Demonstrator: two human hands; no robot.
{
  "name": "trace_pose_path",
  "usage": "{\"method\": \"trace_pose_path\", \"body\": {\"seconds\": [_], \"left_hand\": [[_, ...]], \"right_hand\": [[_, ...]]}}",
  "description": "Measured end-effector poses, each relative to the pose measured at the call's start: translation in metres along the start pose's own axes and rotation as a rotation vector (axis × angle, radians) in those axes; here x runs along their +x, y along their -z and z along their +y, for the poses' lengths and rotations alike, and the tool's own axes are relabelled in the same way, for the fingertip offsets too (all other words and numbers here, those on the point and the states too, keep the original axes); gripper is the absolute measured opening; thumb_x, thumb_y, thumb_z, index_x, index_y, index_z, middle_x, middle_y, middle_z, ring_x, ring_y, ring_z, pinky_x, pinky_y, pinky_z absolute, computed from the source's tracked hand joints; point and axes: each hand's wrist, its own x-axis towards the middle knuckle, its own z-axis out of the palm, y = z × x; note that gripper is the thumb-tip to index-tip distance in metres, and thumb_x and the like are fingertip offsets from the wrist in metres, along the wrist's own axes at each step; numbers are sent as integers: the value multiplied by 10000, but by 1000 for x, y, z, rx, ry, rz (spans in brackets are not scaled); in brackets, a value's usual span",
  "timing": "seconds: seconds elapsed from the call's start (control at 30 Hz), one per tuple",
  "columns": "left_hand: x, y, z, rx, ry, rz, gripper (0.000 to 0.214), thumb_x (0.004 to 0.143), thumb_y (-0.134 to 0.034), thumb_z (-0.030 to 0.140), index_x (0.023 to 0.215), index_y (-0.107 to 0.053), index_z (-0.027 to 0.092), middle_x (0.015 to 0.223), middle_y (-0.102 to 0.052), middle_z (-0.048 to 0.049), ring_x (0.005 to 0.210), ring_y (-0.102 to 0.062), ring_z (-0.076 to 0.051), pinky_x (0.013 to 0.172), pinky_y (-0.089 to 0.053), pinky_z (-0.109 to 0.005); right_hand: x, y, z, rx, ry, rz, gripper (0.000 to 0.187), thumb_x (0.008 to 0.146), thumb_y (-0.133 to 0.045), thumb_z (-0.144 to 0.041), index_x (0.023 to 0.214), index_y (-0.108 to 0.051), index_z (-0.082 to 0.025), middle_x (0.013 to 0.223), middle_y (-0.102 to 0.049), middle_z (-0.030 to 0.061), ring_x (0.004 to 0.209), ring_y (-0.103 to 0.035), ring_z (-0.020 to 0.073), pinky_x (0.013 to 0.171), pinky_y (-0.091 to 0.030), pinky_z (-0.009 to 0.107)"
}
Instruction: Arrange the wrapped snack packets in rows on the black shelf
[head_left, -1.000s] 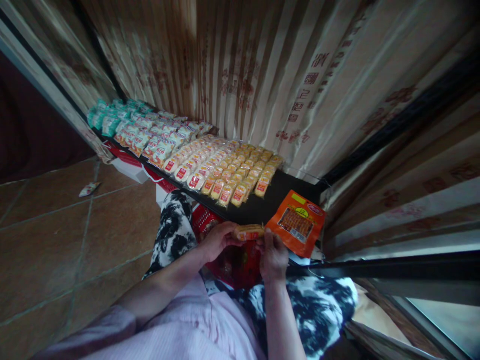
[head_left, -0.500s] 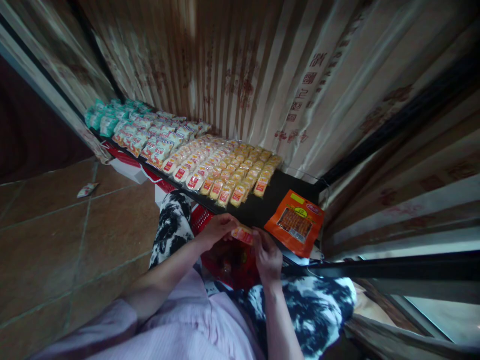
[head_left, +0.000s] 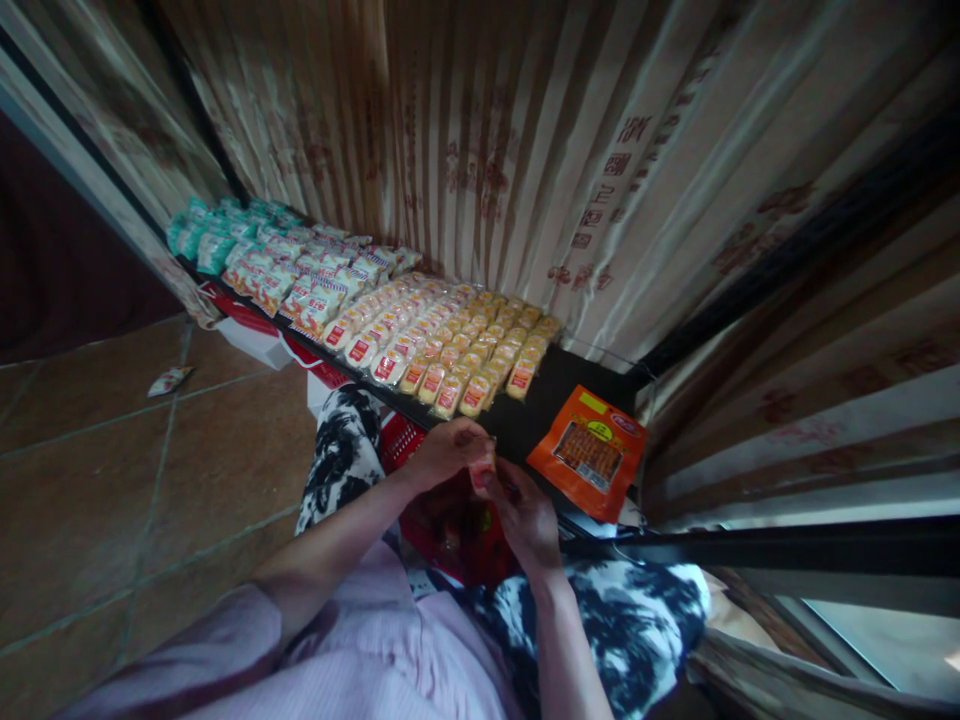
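My left hand (head_left: 448, 453) and my right hand (head_left: 525, 515) meet in front of me, both pinched on one small snack packet (head_left: 482, 472) that is mostly hidden between the fingers. They hover over a red basket (head_left: 401, 438) resting on my lap. Just beyond them runs a dark shelf (head_left: 544, 390) carrying rows of small yellow and red snack packets (head_left: 450, 350). A large orange bag (head_left: 589, 452) lies on the shelf to the right of my hands.
White and green packets (head_left: 255, 255) fill the far left of the shelf. A striped curtain (head_left: 525, 150) hangs behind it. One loose packet (head_left: 169, 380) lies on the brown tiled floor (head_left: 150, 470) at left. A dark frame (head_left: 787, 545) crosses at right.
The packet was held level between both hands; now it is turned on end and drawn lower and closer, with the fingers closed around it. My view has shifted slightly.
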Motion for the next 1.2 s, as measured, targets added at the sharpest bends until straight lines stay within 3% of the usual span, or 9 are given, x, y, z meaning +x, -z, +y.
{"method": "trace_pose_path", "body": {"seconds": [0.17, 0.43, 0.67, 1.0, 1.2], "left_hand": [[1, -5, -5, -29, -31, 70, 286, 745, -619, 315, 991, -591, 171, 863, -641, -26, 792, -593, -149, 731, -453, -249], [-4, -13, -14, -13, -54, 134, 168, 776, -491, 185, 874, -625, 169, 873, -663, -41, 822, -619, -162, 770, -484, -275], [-7, -21, -2, -86, -84, 109, 212, 754, -483, 127, 904, -626, 176, 879, -677, -30, 813, -639, -156, 810, -493, -283], [4, -35, 5, -30, -184, 150, 260, 818, -483, 166, 1042, -614, 183, 1249, -554, -77, 1177, -489, -195, 1034, -356, -340], [15, -42, 4, -14, -185, 182, 252, 827, -490, 200, 1037, -629, 189, 1291, -530, -73, 1258, -415, -203, 1104, -256, -358]], "right_hand": [[4, 1, -6, 66, -76, 55, 444, 787, -500, -566, 1000, -644, -203, 895, -697, 50, 832, -631, 225, 721, -445, 297], [14, 2, -9, 9, -78, 174, 456, 794, -478, -559, 965, -641, -170, 898, -700, 78, 832, -628, 233, 703, -435, 295], [27, 0, -10, -12, -26, 183, 436, 802, -467, -553, 917, -632, -166, 837, -684, 81, 748, -621, 222, 668, -441, 306], [56, 5, -14, -152, 80, 286, 437, 809, -432, -497, 969, -624, -139, 874, -661, 117, 753, -608, 201, 699, -452, 313], [73, 6, -13, -350, 12, 326, 409, 811, -411, -429, 1006, -633, -147, 871, -658, 102, 753, -590, 200, 654, -403, 289]]}}
